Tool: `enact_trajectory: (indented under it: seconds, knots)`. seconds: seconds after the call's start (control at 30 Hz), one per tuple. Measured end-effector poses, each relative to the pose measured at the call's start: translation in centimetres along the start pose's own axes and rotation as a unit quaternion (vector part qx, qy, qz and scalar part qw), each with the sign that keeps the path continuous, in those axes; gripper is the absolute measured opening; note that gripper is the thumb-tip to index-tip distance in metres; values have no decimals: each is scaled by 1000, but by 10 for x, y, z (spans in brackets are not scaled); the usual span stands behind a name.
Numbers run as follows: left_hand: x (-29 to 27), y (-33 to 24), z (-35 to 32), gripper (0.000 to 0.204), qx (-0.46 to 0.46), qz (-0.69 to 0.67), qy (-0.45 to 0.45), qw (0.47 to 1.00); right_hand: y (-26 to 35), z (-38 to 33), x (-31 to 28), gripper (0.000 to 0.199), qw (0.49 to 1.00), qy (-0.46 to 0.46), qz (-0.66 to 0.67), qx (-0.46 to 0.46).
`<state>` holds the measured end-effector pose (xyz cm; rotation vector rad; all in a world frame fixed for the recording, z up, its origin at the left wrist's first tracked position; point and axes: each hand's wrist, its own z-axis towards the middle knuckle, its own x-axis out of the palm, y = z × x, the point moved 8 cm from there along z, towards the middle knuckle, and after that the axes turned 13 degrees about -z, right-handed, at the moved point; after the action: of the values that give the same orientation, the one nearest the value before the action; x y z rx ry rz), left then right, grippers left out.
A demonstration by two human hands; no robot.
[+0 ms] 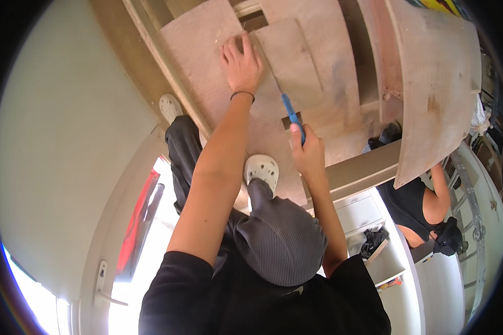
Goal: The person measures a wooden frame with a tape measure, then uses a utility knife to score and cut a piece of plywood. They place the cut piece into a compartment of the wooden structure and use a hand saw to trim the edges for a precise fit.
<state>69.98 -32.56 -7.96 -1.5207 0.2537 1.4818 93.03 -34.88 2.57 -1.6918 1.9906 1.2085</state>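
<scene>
My left hand [242, 66] presses on a light plywood board [204, 56], fingers bent and apart, close to a dark opening [255, 21]. It holds nothing. My right hand [309, 152] is closed around the blue handle of a tool [288, 107] with a long, thin blade or shaft. That thin part runs away from me along a seam between plywood pieces, toward my left fingertips; whether it sits in the seam I cannot tell. A smaller plywood piece [288, 44] with a narrow slit lies right of it. Below the handle is a small dark cutout [290, 120].
My white clog [261, 172] stands on the plywood; the other [170, 108] is beside a long wooden rail. At right, a curved plywood panel [439, 89] partly hides another person [413, 209] in black, near a metal ladder [475, 223]. White shelving [383, 245] and a door handle [103, 287] are lower down.
</scene>
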Motion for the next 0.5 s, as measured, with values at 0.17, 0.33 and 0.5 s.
enact_trajectory:
  seconds: [0.17, 0.33, 0.5]
  knots:
    - [9, 9, -7, 61, -55, 14, 81, 995, -2, -5, 3, 54, 998, -41, 22, -51]
    - [-14, -5, -5, 63, -27, 2, 55, 998, 1, -14, 6, 55, 999, -30, -25, -25]
    - [-18, -7, -9, 65, -18, -44, 83, 995, 2, -25, 10, 57, 998, -63, -3, -5]
